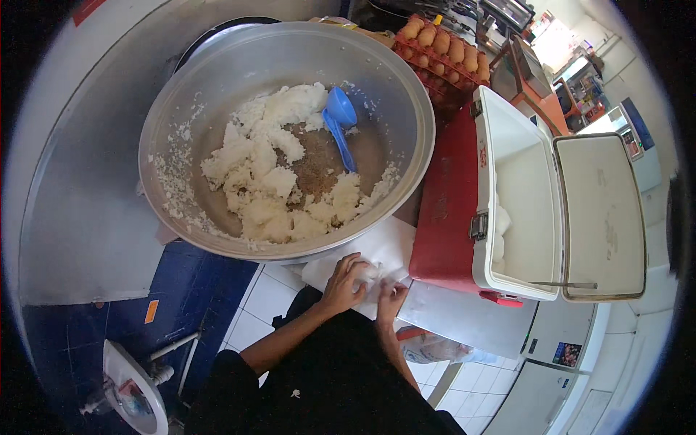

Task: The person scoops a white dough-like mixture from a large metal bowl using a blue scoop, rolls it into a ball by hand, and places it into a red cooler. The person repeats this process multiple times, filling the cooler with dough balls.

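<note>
Just below the rim of a large metal basin (418, 163), my left hand (343, 285) and my right hand (390, 299) meet at white sheets of paper or plastic (394, 239). The fingers of both hands touch the crumpled middle of the sheets, around a small whitish lump (372, 272). How firmly each hand grips cannot be made out. Cooked white rice (261, 163) lies clumped in the basin, with grains stuck to its wall. A blue plastic rice scoop (341, 109) and a blue spoon-like handle (340, 141) rest beside the rice.
At the right stands a red and white cooler box (446, 206), its lid (601, 217) open, with white wrapped bundles (500, 228) inside. Stacked red trays of eggs (443, 49) sit behind it. A metal counter (467, 315) extends below the cooler. A white washbasin (157, 402) is at lower left.
</note>
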`<action>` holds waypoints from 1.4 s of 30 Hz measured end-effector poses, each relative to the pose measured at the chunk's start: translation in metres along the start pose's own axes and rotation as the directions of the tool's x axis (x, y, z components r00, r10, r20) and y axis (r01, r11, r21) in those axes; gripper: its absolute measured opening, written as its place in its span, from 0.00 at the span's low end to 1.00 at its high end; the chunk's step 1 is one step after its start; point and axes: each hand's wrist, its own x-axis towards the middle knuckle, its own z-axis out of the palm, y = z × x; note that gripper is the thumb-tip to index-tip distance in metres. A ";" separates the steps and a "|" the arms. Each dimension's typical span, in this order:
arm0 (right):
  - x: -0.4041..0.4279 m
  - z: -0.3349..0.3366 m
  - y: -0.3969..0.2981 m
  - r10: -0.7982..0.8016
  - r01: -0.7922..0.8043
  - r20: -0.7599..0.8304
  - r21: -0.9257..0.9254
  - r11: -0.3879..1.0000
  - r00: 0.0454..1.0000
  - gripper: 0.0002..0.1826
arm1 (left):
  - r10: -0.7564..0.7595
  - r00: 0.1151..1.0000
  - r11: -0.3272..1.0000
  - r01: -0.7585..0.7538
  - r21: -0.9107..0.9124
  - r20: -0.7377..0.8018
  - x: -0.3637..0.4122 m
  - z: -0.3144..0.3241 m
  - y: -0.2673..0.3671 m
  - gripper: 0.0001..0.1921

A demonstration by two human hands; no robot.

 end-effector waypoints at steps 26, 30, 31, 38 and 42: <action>0.032 0.005 -0.114 -0.424 0.676 0.603 -0.277 0.683 0.676 0.08 | 0.094 0.995 0.995 -0.095 0.043 0.017 0.011 0.008 -0.015 0.36; 0.011 -0.012 -0.089 -0.291 0.535 0.584 -0.301 0.789 0.758 0.11 | 0.036 0.974 0.977 -0.081 0.197 0.224 0.037 -0.023 -0.010 0.32; 0.008 -0.010 -0.082 -0.269 0.517 0.574 -0.326 0.791 0.773 0.11 | 0.034 0.964 0.965 -0.099 0.242 0.262 0.046 -0.026 -0.010 0.30; -0.012 -0.022 -0.085 -0.344 0.636 0.611 -0.357 0.684 0.713 0.14 | 0.235 0.882 0.811 -0.410 0.418 0.409 0.055 -0.007 -0.091 0.11; -0.017 -0.029 -0.053 -0.377 0.611 0.544 -0.350 0.710 0.750 0.09 | 0.335 0.891 0.822 -0.435 0.367 0.306 0.015 -0.042 -0.068 0.05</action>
